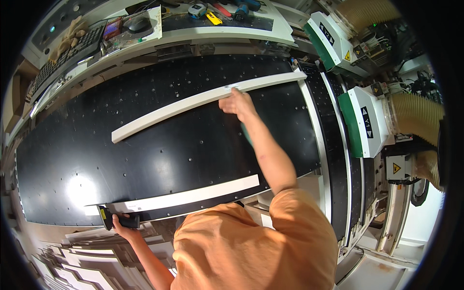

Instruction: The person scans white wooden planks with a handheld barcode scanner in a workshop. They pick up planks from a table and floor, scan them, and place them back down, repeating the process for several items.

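Note:
My left hand (pixel 123 225) is wrapped round the grip of a black handheld scanner (pixel 105 216), at the near left edge of the black table. The scanner's head overlaps the left part of a flat white strip (pixel 198 191) lying along the near edge. Farther off, my right hand (pixel 237 103) reaches to a long white board (pixel 169 108) lying slantwise across the table. Its fingers are bent at the board's near edge, one on top beside a small pale label (pixel 233 87). How firmly they grip is hard to see.
The black table (pixel 159 159) is dotted with small holes. A side bench behind holds a keyboard (pixel 63 60), mouse (pixel 137 23), tape measure (pixel 197 10) and yellow cutter (pixel 213 18). Machine heads with hoses (pixel 366 122) stand right. White panels (pixel 92 263) are stacked at lower left.

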Motion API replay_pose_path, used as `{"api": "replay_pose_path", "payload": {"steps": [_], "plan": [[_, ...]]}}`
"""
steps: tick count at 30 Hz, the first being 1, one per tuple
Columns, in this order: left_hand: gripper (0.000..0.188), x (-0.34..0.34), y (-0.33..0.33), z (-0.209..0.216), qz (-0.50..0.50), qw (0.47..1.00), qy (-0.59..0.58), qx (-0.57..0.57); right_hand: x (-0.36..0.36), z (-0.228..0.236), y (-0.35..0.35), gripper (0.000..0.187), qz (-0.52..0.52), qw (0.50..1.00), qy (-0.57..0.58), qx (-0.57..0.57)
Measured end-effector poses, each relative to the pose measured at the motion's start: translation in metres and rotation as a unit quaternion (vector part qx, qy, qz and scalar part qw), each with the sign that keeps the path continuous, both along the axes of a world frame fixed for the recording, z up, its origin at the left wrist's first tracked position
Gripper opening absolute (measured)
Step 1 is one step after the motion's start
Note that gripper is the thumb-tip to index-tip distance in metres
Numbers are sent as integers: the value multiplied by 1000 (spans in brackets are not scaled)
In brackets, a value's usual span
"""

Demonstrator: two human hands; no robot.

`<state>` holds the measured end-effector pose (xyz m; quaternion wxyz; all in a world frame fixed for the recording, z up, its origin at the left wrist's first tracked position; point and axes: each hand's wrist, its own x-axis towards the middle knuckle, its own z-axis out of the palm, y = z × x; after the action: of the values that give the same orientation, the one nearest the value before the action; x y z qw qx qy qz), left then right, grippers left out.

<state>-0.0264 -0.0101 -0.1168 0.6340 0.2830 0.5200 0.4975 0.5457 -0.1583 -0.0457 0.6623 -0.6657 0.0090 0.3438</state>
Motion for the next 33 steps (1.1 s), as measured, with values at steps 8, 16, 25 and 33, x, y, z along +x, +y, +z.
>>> {"api": "replay_pose_path", "payload": {"steps": [8, 16, 25, 33], "plan": [[33, 0, -6, 4, 56, 996, 57, -31, 12, -7, 17, 47, 305, 608, -715, -159], [36, -3, 0, 10, 62, 997, 20, -29, 149, -20, 80, 29, 316, 558, -744, -190], [42, -28, 10, 0, 21, 999, 41, -4, 258, -1, 66, 38, 338, 590, -654, -331], [24, -6, 7, 8, 88, 993, 64, -49, 236, -21, 56, 32, 146, 496, -791, -326]]}}
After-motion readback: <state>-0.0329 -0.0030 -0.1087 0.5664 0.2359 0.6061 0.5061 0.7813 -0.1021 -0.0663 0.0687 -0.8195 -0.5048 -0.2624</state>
